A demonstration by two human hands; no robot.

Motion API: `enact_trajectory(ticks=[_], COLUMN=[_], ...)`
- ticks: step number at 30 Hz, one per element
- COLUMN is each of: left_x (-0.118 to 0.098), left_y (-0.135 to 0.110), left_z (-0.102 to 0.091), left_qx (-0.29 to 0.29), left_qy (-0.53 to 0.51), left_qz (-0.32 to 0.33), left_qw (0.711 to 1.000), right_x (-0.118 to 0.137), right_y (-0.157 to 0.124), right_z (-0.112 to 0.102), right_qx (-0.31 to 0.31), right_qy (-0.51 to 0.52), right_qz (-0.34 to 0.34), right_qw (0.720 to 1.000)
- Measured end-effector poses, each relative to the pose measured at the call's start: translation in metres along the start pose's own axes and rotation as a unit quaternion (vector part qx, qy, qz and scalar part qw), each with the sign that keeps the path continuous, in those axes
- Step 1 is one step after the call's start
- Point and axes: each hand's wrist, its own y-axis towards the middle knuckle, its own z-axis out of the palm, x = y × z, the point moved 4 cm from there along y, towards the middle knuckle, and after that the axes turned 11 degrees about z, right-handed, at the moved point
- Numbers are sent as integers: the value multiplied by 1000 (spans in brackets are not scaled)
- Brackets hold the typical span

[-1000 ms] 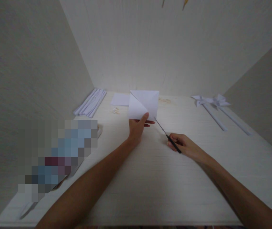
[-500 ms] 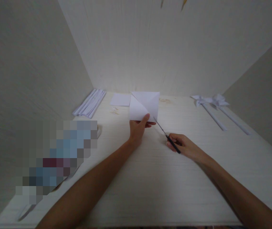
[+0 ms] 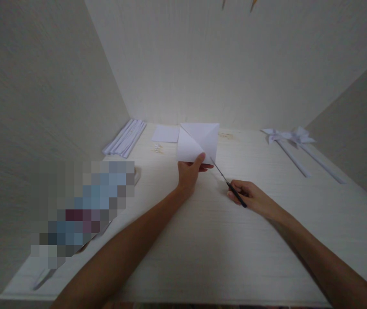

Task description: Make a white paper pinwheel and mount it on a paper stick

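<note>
Near the middle of the table, my left hand (image 3: pixel 190 172) grips the lower edge of a white square of paper (image 3: pixel 198 139), thumb on the near face and fingers behind. Diagonal crease or cut lines run across the sheet from its upper corners. In my right hand (image 3: pixel 246 195) are scissors with black handles (image 3: pixel 237 195), fingers wrapped round them. Their thin blades slant up and left, the tips at the sheet's lower right corner. Whether the blades are parted is too small to tell.
White paper sticks (image 3: pixel 125 138) lie stacked at the back left. Beside them are a flat white paper sheet (image 3: pixel 166 134) and small pale pieces (image 3: pixel 158 148). Two paper pinwheels on sticks (image 3: pixel 295 159) lie at right. A blurred-out object (image 3: pixel 96 201) occupies the left side. Walls enclose the table.
The whole view has shifted slightly, so everything appears a little further right. Both hands keep their hold, with the scissors still at the sheet's lower right corner.
</note>
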Motion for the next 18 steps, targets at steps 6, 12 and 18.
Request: enact_trajectory(ticks=[6, 12, 18], left_x=[-1, -1, 0], left_y=[-1, -3, -5], left_z=[1, 3, 3], left_qx=[-1, 14, 19], left_qy=[-10, -14, -4], left_qz=[0, -4, -9], left_qw=[1000, 1000, 1000], right_x=[-1, 0, 2], right_y=[0, -1, 0], right_z=[0, -1, -1], right_qx=[2, 0, -4], right_qy=[1, 5, 4], right_qz=[0, 3, 1], right_qw=[1000, 1000, 1000])
